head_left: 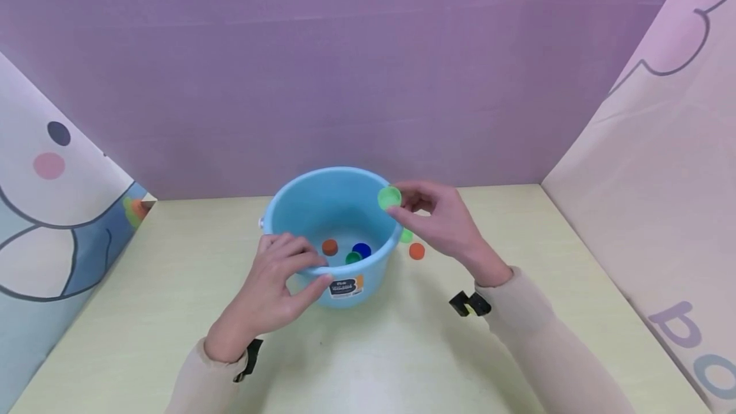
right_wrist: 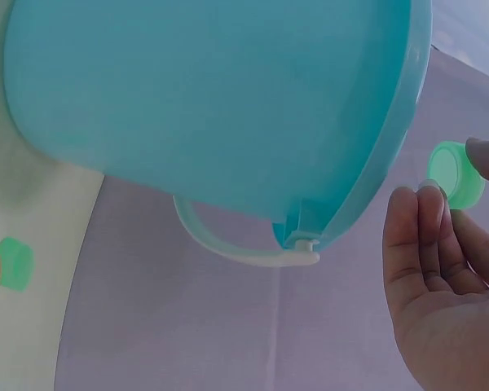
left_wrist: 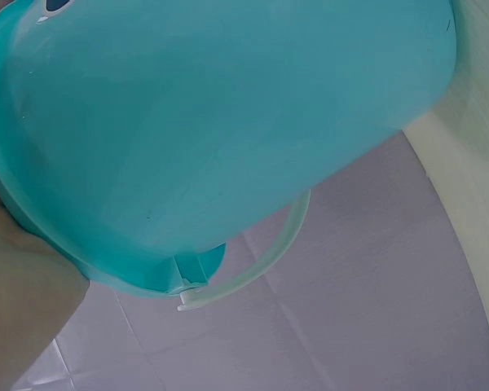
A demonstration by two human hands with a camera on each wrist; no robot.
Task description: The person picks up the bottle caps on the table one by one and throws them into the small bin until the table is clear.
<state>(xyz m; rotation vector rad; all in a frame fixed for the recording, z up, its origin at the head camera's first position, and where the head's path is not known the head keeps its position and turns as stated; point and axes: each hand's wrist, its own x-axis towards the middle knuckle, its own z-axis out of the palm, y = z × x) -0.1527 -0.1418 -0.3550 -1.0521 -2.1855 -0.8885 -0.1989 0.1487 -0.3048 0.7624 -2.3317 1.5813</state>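
Observation:
A light blue bucket point(head_left: 376, 273) stands on the table. My left hand point(head_left: 273, 283) grips its near rim at the left, with the fingers over the inner side and the thumb outside. Above the right rim, my right hand point(head_left: 443, 219) pinches a light green bottle cap point(head_left: 389, 198) between thumb and fingers; the right wrist view shows this cap point(right_wrist: 456, 175) beyond the bucket's edge. On the bucket's floor lie an orange cap point(head_left: 329, 247), a blue cap point(head_left: 362, 250) and a green cap point(head_left: 353, 257), the last partly hidden by the near rim.
Right of the bucket, another light green cap point(head_left: 406, 236) and an orange cap point(head_left: 416, 251) lie on the pale table point(head_left: 201, 241). The bucket's white handle point(right_wrist: 228, 248) hangs on the far side. A purple wall point(head_left: 345, 82) closes the back, with printed panels at both sides.

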